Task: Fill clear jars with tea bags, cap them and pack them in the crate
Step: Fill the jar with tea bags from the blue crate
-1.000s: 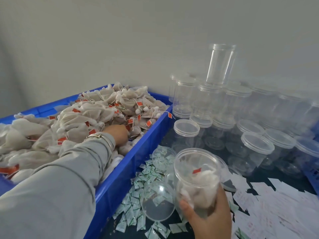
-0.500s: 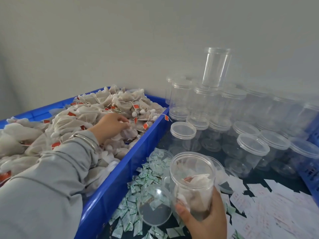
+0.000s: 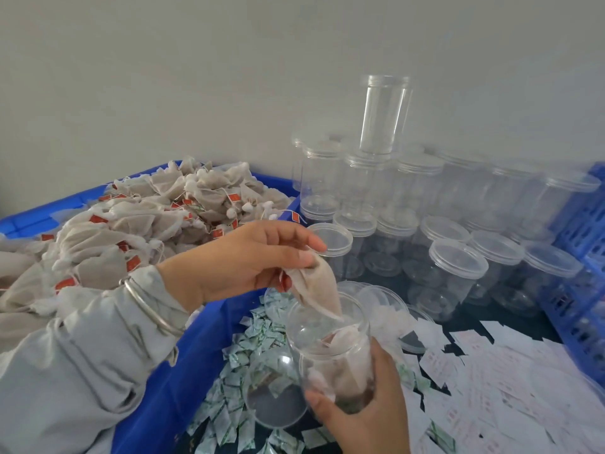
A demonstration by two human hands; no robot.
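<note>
Head view: the left hand (image 3: 248, 257), which a second ago was buried in the heap of tea bags (image 3: 131, 231) in the blue bin (image 3: 183, 371), now pinches one tea bag (image 3: 317, 293) over the open jar (image 3: 334, 365), gripped from below by the right hand (image 3: 363, 411).

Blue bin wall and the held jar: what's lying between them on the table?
Head view: a scatter of small green-and-white sachets and a clear lid lie between the blue bin and the jar in the right hand.
</note>
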